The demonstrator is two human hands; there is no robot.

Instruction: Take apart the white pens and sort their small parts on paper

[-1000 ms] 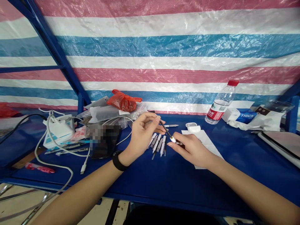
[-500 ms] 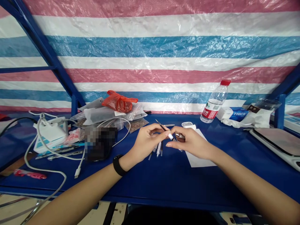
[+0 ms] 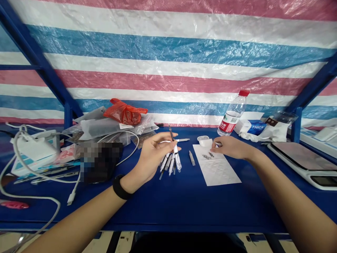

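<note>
My left hand (image 3: 151,154) pinches a partly assembled pen (image 3: 176,149) between thumb and fingers. The dark refill sticks up from its white barrel. Just below this hand several white pen parts (image 3: 170,163) lie in a bundle. My right hand (image 3: 230,147) is over the top right of a white paper sheet (image 3: 221,174), fingers closed together; a small shiny bit shows at them, too small to name. Small metal springs (image 3: 207,156) lie on the paper beside its fingertips. A white pen barrel (image 3: 192,158) rests on the table between the hands.
A small white plastic container (image 3: 204,140) stands behind the paper. Farther right are a water bottle (image 3: 233,114), a tissue pack (image 3: 254,127) and a digital scale (image 3: 302,160). Bags (image 3: 105,128), a white cable (image 3: 56,198) and a dark blurred object (image 3: 101,163) crowd the left.
The hands have moved apart: my right hand went right to the springs on the paper. My left hand keeps the pen, now turned more upright. The view has shifted right.
</note>
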